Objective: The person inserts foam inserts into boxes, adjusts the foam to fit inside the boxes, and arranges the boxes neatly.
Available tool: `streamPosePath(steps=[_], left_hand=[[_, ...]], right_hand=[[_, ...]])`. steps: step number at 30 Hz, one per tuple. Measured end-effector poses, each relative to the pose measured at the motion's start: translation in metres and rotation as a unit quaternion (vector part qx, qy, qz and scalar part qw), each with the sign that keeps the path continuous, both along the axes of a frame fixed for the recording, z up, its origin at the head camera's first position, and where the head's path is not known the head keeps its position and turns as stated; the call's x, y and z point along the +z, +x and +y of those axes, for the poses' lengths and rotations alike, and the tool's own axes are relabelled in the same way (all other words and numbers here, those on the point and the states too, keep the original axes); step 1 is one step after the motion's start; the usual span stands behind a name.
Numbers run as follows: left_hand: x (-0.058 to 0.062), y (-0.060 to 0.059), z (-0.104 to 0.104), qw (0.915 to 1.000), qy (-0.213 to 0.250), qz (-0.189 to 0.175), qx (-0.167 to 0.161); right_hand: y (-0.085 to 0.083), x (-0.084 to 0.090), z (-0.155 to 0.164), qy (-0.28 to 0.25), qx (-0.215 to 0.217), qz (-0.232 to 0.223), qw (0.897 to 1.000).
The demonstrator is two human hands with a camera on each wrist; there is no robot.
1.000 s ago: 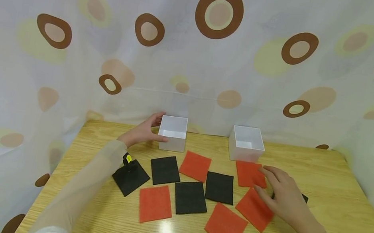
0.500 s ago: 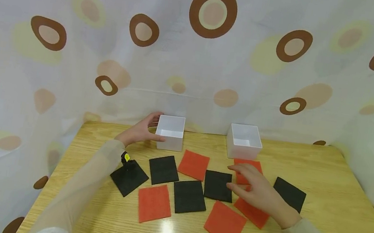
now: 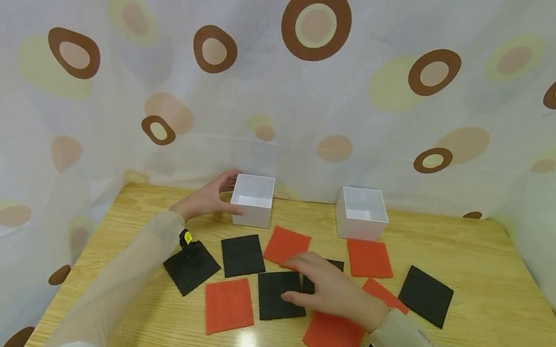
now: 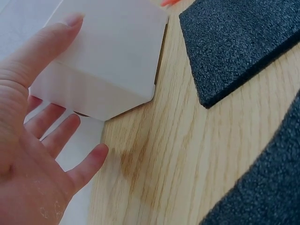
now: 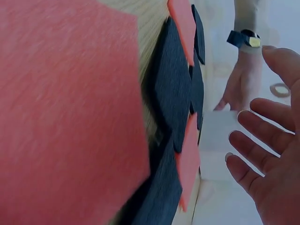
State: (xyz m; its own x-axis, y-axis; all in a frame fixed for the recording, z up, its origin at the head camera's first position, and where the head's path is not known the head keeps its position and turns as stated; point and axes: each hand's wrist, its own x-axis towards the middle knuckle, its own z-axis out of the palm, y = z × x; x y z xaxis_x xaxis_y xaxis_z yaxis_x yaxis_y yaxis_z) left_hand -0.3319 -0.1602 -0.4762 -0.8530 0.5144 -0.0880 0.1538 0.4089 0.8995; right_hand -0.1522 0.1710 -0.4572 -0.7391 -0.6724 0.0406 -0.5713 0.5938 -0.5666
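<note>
My left hand (image 3: 209,198) rests against the left side of a white open box (image 3: 253,200), thumb (image 4: 44,51) along its near wall and fingers (image 4: 61,136) spread straight. My right hand (image 3: 330,292) hovers flat, fingers straight, over two black foam squares (image 3: 281,295) in the middle of the table; I cannot tell whether it touches them. In the right wrist view its palm (image 5: 269,159) is open and holds nothing. Red foam squares (image 3: 289,246) and black ones (image 3: 242,254) lie scattered flat around it.
A second white box (image 3: 363,212) stands at the back right. More squares lie around: black (image 3: 426,294) at the right, red (image 3: 369,258) near that box, red (image 3: 334,341) and red (image 3: 228,305) near the front. The wooden table (image 3: 503,327) ends at a spotted curtain (image 3: 308,82).
My right hand has moved left, from the red squares on the right to over the black squares in the middle, uncovering the black square at the right. The left hand has stayed at the box.
</note>
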Motion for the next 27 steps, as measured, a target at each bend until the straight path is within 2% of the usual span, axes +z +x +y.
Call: streamPosePath(steps=[8, 11, 18, 27], left_hand=[[0.002, 0.000, 0.000, 1.0000, -0.004, 0.003, -0.003], [0.002, 0.000, 0.000, 1.0000, -0.003, 0.001, -0.003], [0.000, 0.001, 0.001, 1.0000, -0.007, 0.003, 0.000], [0.001, 0.002, 0.001, 1.0000, -0.005, -0.001, -0.003]], right_hand=[[-0.007, -0.005, -0.037, -0.004, 0.022, -0.060, 0.998], [-0.008, -0.010, -0.048, 0.005, 0.040, -0.048, 0.998], [-0.008, -0.020, -0.064, 0.073, 0.070, -0.002, 0.995], [-0.005, -0.027, -0.075, 0.113, 0.084, 0.032, 0.990]])
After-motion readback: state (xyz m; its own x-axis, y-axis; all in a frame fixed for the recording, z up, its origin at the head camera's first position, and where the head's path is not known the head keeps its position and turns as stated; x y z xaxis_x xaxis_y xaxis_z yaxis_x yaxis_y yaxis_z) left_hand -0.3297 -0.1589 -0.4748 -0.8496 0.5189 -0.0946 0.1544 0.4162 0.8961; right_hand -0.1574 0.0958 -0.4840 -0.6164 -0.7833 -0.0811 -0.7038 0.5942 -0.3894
